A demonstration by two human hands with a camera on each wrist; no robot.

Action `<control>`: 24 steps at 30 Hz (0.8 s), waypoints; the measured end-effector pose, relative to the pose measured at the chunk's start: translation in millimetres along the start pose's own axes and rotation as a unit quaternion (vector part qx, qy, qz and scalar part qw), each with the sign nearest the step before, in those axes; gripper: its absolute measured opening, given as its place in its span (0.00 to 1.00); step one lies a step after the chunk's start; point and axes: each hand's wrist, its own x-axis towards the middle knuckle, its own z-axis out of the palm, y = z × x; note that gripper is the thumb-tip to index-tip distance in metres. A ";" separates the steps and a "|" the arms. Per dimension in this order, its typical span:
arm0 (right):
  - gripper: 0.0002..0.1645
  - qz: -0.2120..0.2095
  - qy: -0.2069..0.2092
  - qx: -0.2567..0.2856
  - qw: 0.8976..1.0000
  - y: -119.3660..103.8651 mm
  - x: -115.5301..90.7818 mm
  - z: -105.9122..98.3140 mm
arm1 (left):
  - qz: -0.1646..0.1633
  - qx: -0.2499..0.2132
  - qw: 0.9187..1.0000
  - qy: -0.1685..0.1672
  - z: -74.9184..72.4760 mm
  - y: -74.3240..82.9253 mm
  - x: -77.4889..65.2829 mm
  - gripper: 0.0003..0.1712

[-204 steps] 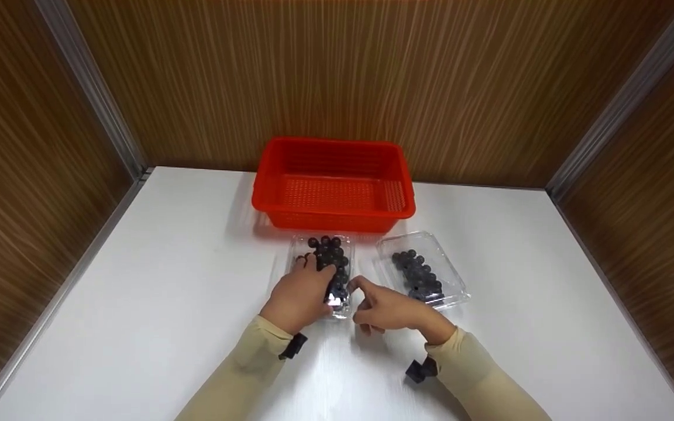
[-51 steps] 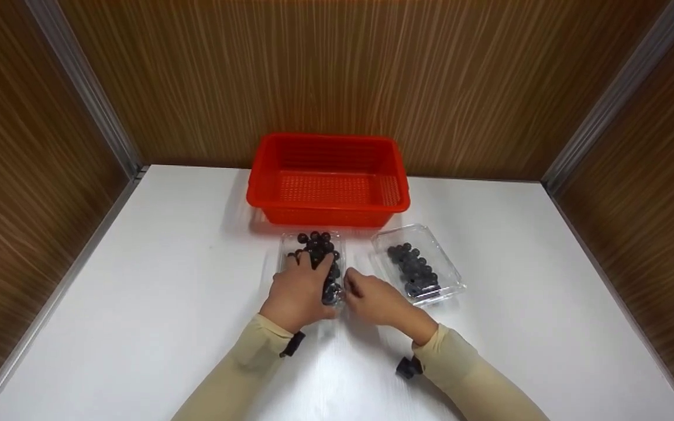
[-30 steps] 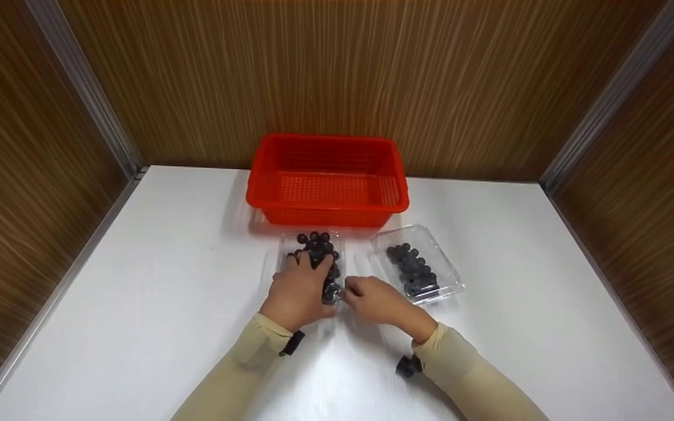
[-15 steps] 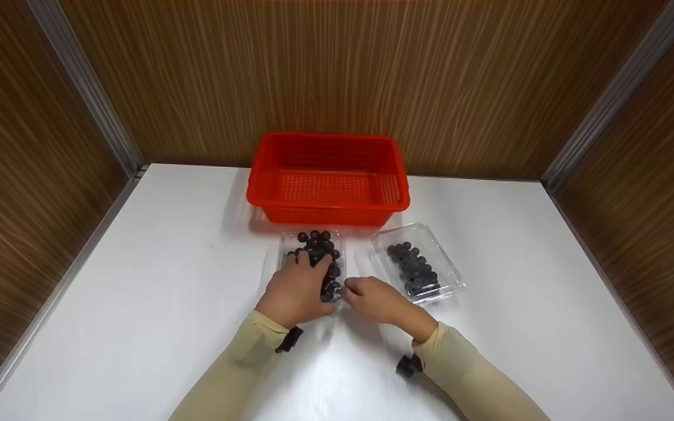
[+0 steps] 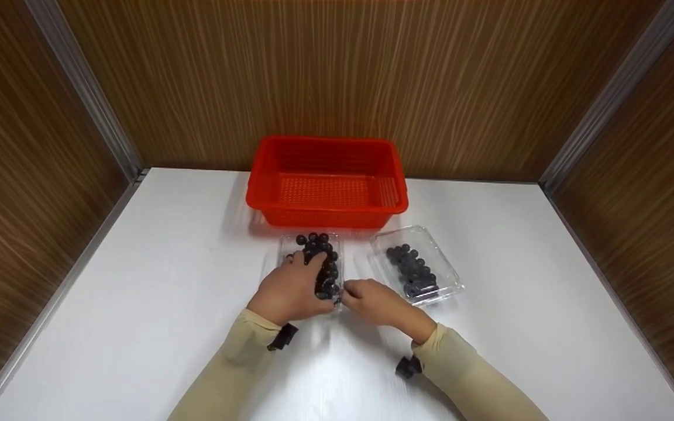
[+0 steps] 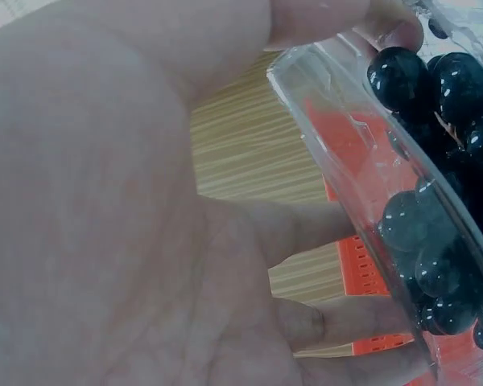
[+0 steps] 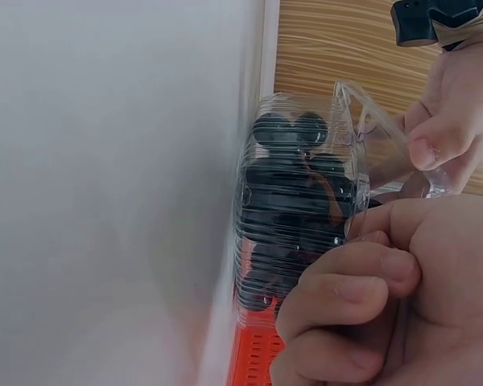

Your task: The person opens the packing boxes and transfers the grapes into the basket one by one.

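Note:
A clear plastic box of black grapes lies in front of the basket in the head view. My left hand reaches over it from the left. In the right wrist view the lid slants up from the box, and the left thumb and fingers hold it from both sides. Close by, my right hand has curled fingers and pinches the box's near right edge. The left wrist view shows the left fingers spread along the clear plastic, with grapes beyond.
A red basket stands behind the box, against the wood-grain wall. To the right, a second clear box holds more dark grapes. The white table is bounded by wood-grain panels on its sides.
Since the oldest frame, the right hand has come to the box's edge with its fingers curled in. Over the last second, the left hand has shifted slightly left, uncovering more grapes.

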 end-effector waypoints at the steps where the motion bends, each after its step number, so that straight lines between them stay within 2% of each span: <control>1: 0.19 -0.002 0.000 0.001 1.000 0.7 0.2 0.3 | -0.003 -0.004 1.000 -0.002 -0.6 -0.4 0.2 0.55; 8: 0.22 0.001 0.007 0.011 1.000 1.0 1.0 1.9 | -0.024 -0.024 0.999 -0.011 -3.9 -4.2 1.1 0.55; 16: 0.22 0.010 0.011 -0.002 1.000 1.2 0.4 2.0 | -0.024 -0.043 0.999 -0.019 -7.3 -6.5 2.4 0.40; 18: 0.22 0.009 0.014 -0.007 1.000 0.8 0.3 1.8 | -0.019 -0.041 0.999 -0.019 -7.4 -7.4 2.5 0.39; 24: 0.22 0.012 0.018 -0.003 1.000 0.2 1.0 2.9 | -0.004 -0.023 1.000 -0.006 -6.2 -9.2 1.9 0.44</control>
